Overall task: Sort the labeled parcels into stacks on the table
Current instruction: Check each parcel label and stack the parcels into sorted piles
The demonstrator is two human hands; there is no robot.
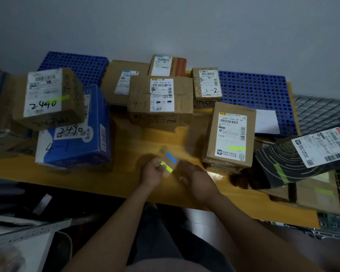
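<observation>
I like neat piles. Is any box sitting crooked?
Yes. The brown box marked 2490 sits tilted on the blue box at left, not lined up with it. The black parcel at right lies askew too.

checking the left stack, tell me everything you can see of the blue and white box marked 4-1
The blue and white box is a printed carton, closed, with 2490 handwritten on its white label and 4-1 below. It sits slightly tilted on the left of the yellow table. A brown cardboard box marked 2490 rests on its top left corner.
</observation>
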